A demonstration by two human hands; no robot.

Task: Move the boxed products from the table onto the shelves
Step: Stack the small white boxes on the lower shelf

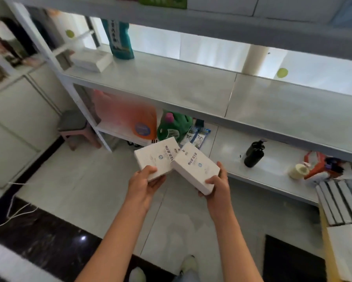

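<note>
I hold two flat white boxes with printed labels in front of the white shelf unit. My left hand [145,183] grips the near end of the left box [157,157]. The right box [195,166] is gripped at its near corner by my right hand [217,187], and its far edge overlaps the left box. Both boxes hang in the air over the floor, below the wide middle shelf [171,84]. A similar white box [91,60] lies at the far left of that middle shelf.
A teal refill pouch [120,39] stands on the middle shelf. The low shelf [273,165] carries an orange pouch [128,119], a green jug [174,127], a black pump bottle [254,153] and a tape roll [298,170]. Stacked grey and white boxes [342,208] sit at the right. A pink stool [75,127] stands left.
</note>
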